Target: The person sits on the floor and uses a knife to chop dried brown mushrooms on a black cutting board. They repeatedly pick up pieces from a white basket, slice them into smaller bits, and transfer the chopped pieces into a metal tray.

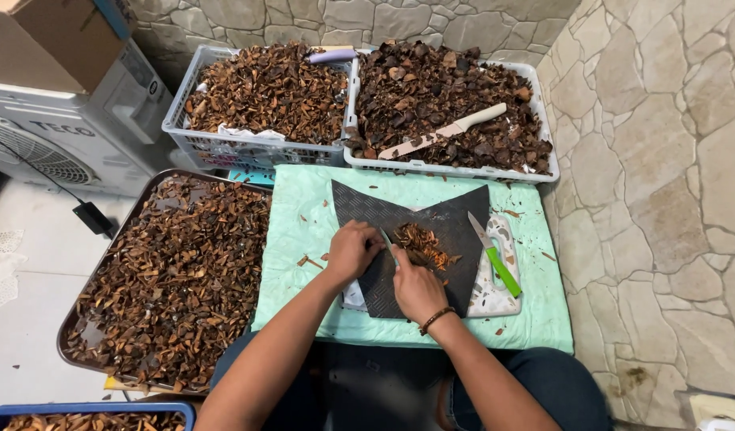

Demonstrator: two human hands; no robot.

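My left hand (353,249) is curled into a fist on a black ribbed mat (455,211), right against the tip of a small knife blade (388,244). What its fingers hold is hidden. My right hand (415,286), with a bead bracelet at the wrist, grips that knife from below. A small heap of cut brown dried pieces (419,243) lies on the mat just beyond both hands. The mat rests on a mint-green cloth (295,215) over my lap.
A green-handled knife (495,259) lies on a white board (495,299) to the right. Two white baskets (256,148) (455,169) of brown pieces stand behind, the right one with a white-handled knife (447,130). A full brown tray (168,279) sits left, a blue bin (88,409) below it.
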